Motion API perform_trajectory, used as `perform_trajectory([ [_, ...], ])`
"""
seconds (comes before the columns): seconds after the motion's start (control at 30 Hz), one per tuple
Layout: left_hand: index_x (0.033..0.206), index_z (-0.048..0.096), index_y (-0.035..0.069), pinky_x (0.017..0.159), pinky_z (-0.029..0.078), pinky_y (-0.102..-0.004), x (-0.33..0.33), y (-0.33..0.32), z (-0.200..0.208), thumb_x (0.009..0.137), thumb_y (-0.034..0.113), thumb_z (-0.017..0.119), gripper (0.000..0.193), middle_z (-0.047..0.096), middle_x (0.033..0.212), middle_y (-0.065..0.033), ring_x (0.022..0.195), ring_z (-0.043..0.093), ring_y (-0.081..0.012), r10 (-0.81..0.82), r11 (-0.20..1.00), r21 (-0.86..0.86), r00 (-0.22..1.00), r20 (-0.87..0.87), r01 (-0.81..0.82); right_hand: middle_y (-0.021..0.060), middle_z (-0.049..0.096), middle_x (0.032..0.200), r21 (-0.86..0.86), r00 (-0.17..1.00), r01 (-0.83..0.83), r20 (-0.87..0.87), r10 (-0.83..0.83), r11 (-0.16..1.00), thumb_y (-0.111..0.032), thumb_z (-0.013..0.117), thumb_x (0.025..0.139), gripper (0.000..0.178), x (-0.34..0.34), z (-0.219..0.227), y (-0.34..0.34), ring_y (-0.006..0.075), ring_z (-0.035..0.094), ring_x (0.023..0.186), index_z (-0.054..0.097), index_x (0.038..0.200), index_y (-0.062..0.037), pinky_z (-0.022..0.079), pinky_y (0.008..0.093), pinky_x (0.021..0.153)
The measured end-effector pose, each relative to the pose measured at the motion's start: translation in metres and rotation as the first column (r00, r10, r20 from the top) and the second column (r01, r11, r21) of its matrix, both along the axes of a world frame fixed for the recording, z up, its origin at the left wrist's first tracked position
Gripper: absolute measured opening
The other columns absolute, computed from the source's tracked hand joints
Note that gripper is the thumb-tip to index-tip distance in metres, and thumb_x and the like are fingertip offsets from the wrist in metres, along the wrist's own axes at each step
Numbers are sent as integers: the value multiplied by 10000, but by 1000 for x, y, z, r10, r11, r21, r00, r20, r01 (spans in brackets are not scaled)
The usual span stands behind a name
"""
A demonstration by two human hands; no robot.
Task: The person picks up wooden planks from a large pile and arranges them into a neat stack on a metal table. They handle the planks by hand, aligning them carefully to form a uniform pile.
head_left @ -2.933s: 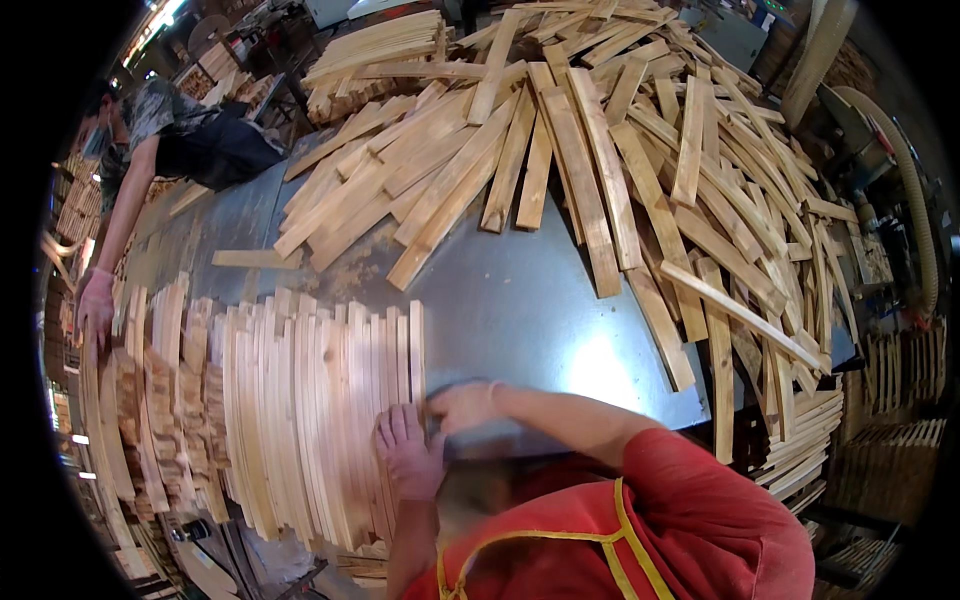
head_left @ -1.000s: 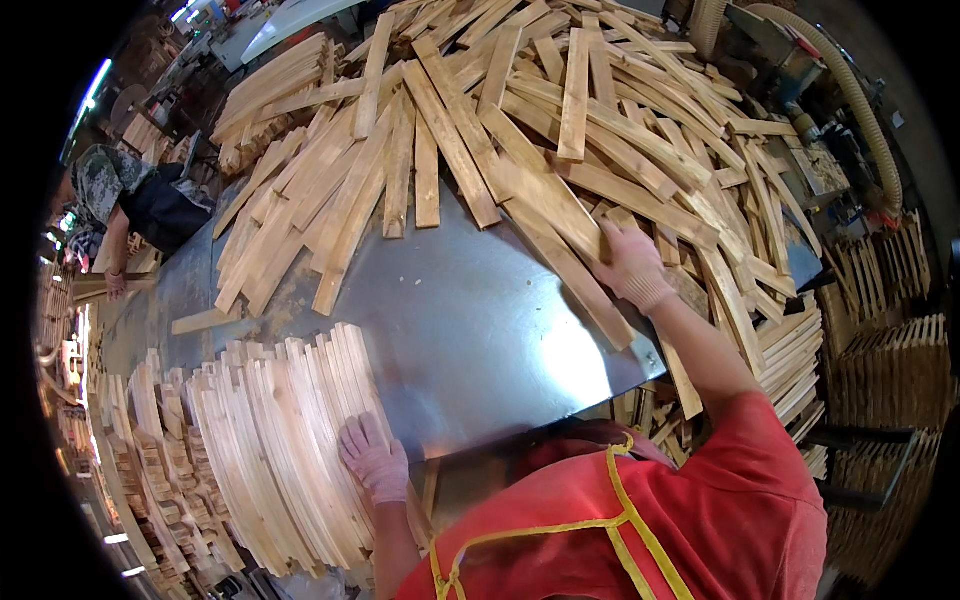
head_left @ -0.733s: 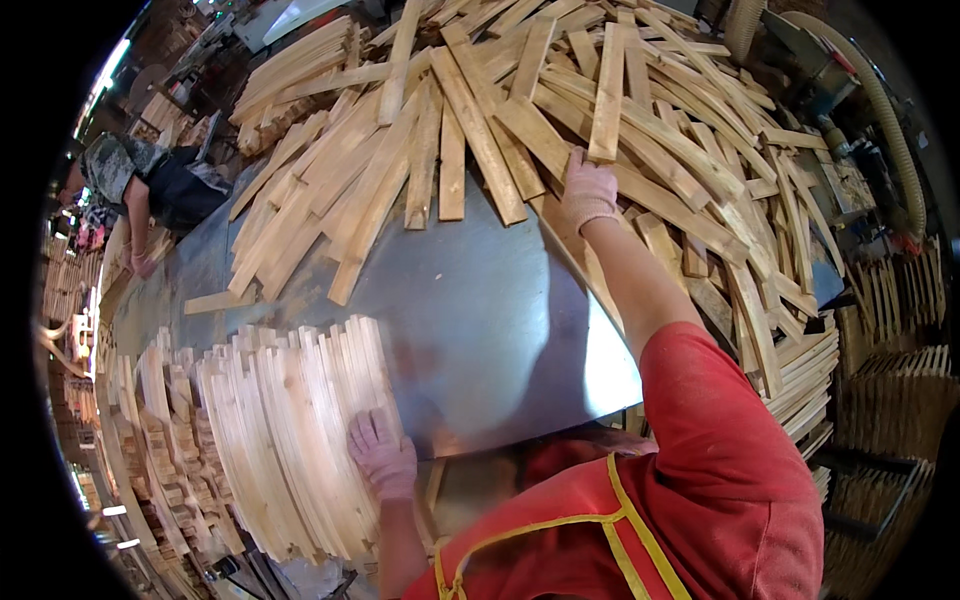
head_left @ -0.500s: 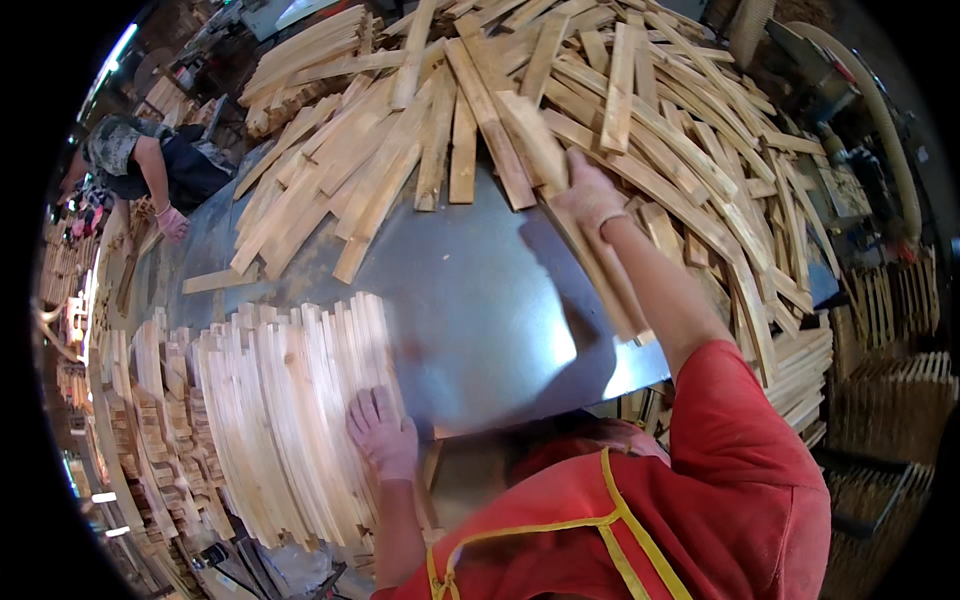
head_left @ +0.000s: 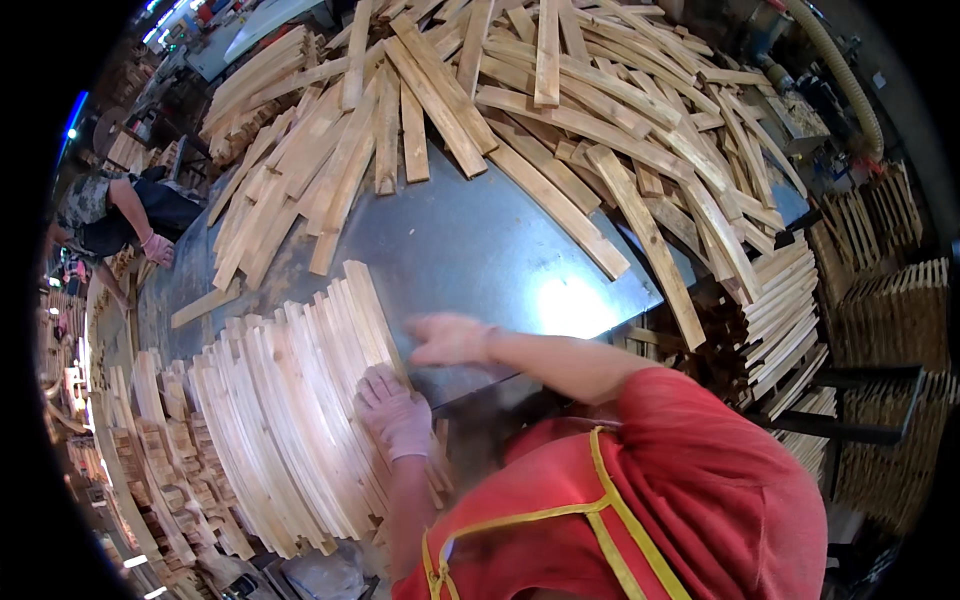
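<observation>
My left hand, in a pinkish glove, lies with fingers extended against the near right side of a row of light wooden slats. The slats are packed side by side at the left front of a metal-topped table. At the right end of the row, one slat sticks out farther toward the back than its neighbours. Just right of this slat is my right hand, reaching leftward over the table edge. Motion smears its fingers, so its grip cannot be made out.
A large loose heap of wooden slats covers the back and right of the table; one slat hangs over the right edge. Stacked slats stand at right. A co-worker's gloved hand is at far left.
My right hand has come from the heap to the row's right end. A slat there now protrudes toward the back. My left hand stays on the row, and the view has shifted.
</observation>
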State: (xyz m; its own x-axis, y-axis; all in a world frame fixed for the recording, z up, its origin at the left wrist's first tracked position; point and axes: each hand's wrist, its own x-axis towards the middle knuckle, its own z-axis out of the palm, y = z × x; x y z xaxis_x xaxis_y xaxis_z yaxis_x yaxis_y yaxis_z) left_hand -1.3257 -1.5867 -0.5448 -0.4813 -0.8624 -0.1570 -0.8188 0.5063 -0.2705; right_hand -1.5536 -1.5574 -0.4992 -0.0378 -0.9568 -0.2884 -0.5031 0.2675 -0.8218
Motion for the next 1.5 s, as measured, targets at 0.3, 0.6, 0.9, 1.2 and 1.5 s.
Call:
perform_trajectory([
  [0.3, 1567, 427, 23, 1280, 169, -578, -13, 0, 19, 863, 363, 645, 812, 426, 1601, -168, 1495, 328, -401, -74, 997, -42, 976, -206, 66, 259, 676, 1157, -268, 93, 839, -788, -608, 474, -221, 804, 787, 658, -230, -42, 273, 451, 654, 1098, 580, 1380, -45, 549, 514, 952],
  [0.6, 1533, 456, -5, 1304, 174, -594, -9, 0, 15, 792, 332, 681, 845, 427, 1594, -219, 1514, 327, -441, -74, 997, -54, 971, -229, 63, 241, 712, 1290, -63, 472, 876, -97, -876, 479, -236, 793, 787, 804, -204, 1, 231, 347, 683, 1215, 537, 1511, 2, 514, 394, 1074],
  [0.9, 1546, 419, 16, 1297, 197, -613, -11, -7, -3, 702, 248, 745, 934, 410, 1585, -224, 1510, 332, -454, -88, 994, -81, 961, -262, 69, 272, 699, 1310, -507, 393, 631, -445, -805, 588, -483, 726, 932, 751, -514, 92, -34, 460, 695, 1162, 487, 1503, -58, 550, 521, 991],
  [1.2, 1484, 458, 34, 1275, 242, -622, -17, -6, 13, 677, 188, 742, 870, 449, 1513, -233, 1470, 378, -454, -88, 996, -57, 946, -311, 73, 253, 699, 1349, -220, 250, 804, -718, -649, 553, -411, 768, 849, 709, -529, 77, -108, 430, 698, 1209, 563, 1427, -55, 556, 479, 1028],
  [1.5, 1587, 423, 66, 1317, 162, -568, -10, -2, 16, 807, 348, 738, 887, 409, 1620, -168, 1537, 320, -398, -1, 1000, 15, 981, -196, 4, 225, 679, 1333, -51, 694, 693, 317, -647, 719, -15, 726, 804, 886, -257, 4, 43, 272, 706, 1098, 395, 1626, -13, 584, 366, 916],
])
